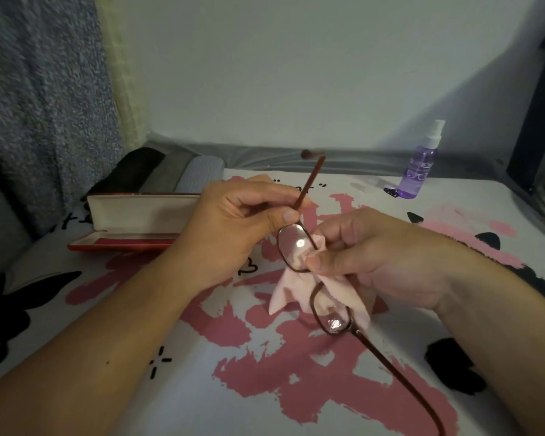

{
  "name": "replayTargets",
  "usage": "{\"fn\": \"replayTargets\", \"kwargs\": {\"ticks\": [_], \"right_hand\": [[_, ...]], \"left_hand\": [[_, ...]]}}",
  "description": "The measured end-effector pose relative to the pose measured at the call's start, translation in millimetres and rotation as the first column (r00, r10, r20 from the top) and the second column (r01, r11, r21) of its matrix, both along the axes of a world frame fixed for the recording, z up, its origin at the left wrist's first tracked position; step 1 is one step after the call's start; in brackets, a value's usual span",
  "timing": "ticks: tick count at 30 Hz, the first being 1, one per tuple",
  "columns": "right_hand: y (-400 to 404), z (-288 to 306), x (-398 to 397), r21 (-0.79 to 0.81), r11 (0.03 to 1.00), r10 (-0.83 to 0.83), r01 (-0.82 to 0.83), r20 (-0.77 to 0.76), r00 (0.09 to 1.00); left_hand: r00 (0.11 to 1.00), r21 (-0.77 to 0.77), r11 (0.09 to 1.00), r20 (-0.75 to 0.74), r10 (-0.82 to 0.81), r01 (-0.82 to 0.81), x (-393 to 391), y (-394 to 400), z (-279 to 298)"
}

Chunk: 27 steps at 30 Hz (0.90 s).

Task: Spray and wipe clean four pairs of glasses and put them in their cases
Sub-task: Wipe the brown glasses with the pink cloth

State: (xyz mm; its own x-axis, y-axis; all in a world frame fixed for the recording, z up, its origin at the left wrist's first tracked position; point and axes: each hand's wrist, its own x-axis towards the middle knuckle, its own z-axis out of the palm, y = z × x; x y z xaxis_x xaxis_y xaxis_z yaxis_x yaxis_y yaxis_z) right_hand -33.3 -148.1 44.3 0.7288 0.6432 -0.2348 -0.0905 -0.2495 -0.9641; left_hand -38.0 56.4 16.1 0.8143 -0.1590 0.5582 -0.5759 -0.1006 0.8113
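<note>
left hand point(233, 221) pinching glasses point(299, 247) by arm, right hand point(368, 256) pinching pink cloth point(296, 294) on lens. open red case point(139, 218) left of glasses, spray bottle point(420, 165) far right

I can read nothing; the spray bottle point(419, 165) label is blurred; the cloth's point(202, 372) black marks stay illegible.

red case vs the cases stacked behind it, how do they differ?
The red case lies open, its pale lining showing; the dark case and grey case behind it look closed. The red case lies crosswise, nearest the left hand; the other two lie side by side, pointing away. Colours differ: red, near-black, light grey. All rest on the patterned cloth.
</note>
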Motion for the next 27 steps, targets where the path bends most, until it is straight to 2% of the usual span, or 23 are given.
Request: {"fn": "replayTargets", "kwargs": {"ticks": [4, 7, 11, 16, 20, 23, 25, 27], "right_hand": [[1, 4, -2, -0.025, 0.999, 0.033, -0.034, -0.028, 0.999], [7, -1, -4, 0.005, 0.999, -0.05, 0.05, -0.039, 0.998], [14, -6, -1, 0.074, 0.988, -0.139, 0.136, 0.038, 0.99], [15, -8, -1, 0.243, 0.944, -0.225, 0.222, -0.014, 0.974], [16, -9, -5, 0.281, 0.913, -0.3, 0.295, -0.023, 0.954], [4, -5, 7, 0.334, 0.839, -0.448, 0.431, -0.027, 0.894], [-15, 3, 23, 0.375, 0.74, -0.585, 0.558, -0.051, 0.81], [-33, 6, 35, 0.353, 0.682, -0.686, 0.64, 0.007, 0.727]], "left_hand": [[0.998, -0.024, 0.998, -0.024, -0.056, 0.056, -2, -5, -1], [0.998, -0.071, 0.996, -0.034, -0.06, 0.057, -3, -7, -2], [0.992, -0.085, 0.993, -0.088, -0.088, 0.081, -4, -14, -6], [0.997, -0.069, 0.997, -0.078, -0.021, 0.015, -1, -15, -3], [0.995, -0.09, 0.995, -0.092, 0.024, -0.032, -1, -12, 0], [0.994, -0.083, 0.993, -0.079, 0.074, -0.081, -7, -11, 3], [0.99, -0.094, 0.987, -0.067, 0.128, -0.133, -8, -6, 5], [0.983, -0.098, 0.979, -0.053, 0.174, -0.178, -7, -2, 6]]}}
